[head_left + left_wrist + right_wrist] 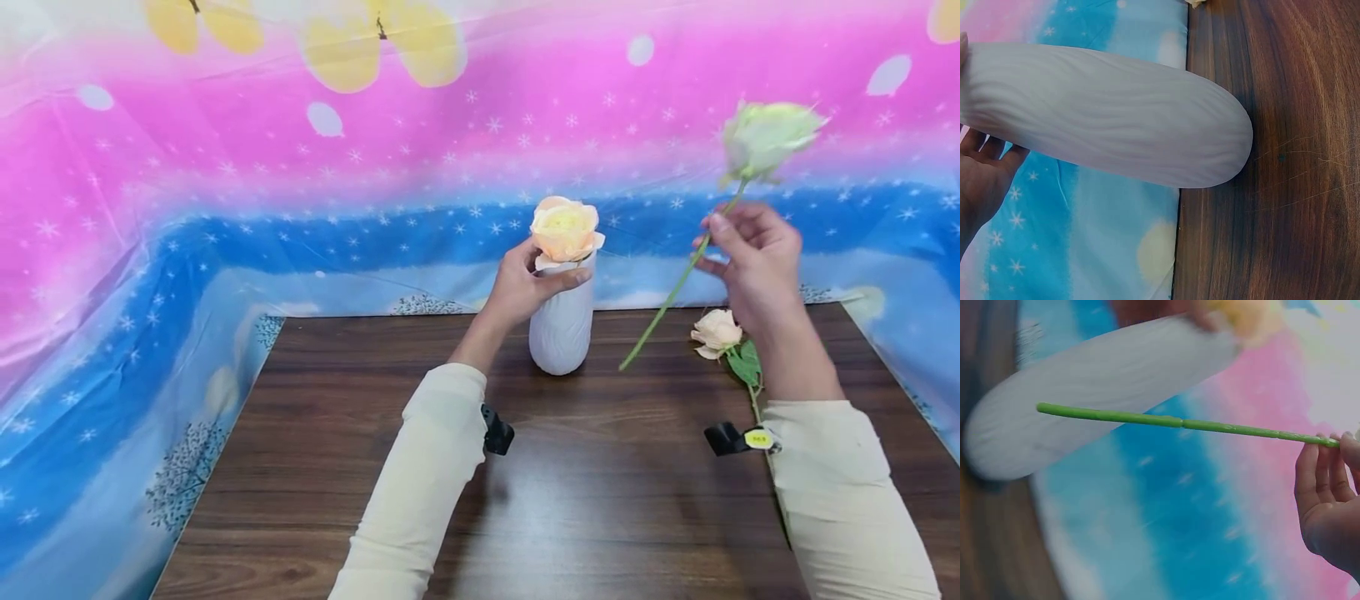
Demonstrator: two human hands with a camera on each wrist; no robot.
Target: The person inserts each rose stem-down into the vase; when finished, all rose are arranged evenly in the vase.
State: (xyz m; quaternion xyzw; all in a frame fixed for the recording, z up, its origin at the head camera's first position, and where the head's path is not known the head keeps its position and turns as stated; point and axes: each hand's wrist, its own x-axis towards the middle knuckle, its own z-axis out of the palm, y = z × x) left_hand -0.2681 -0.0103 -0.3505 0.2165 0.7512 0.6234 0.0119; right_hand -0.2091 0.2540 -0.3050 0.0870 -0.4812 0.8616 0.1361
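A white ribbed vase (561, 325) stands upright on the table, and a peach rose (564, 229) sits in its mouth. My left hand (521, 282) grips the vase round its top, the thumb lying across the front just under the bloom. Up and to the right, my right hand (761, 258) pinches the green stem (1147, 419) of a pale green rose (772, 140) close below its head. That stem slants down to the left, its cut end free in the air beside the vase. In the right wrist view the stem overlaps the vase (1085, 394).
Another rose, pale peach (716, 333) with green leaves (745, 363), lies on the dark wooden table (360, 467) under the right forearm. Behind the table hangs a pink and blue patterned cloth (247, 167), meeting its back edge.
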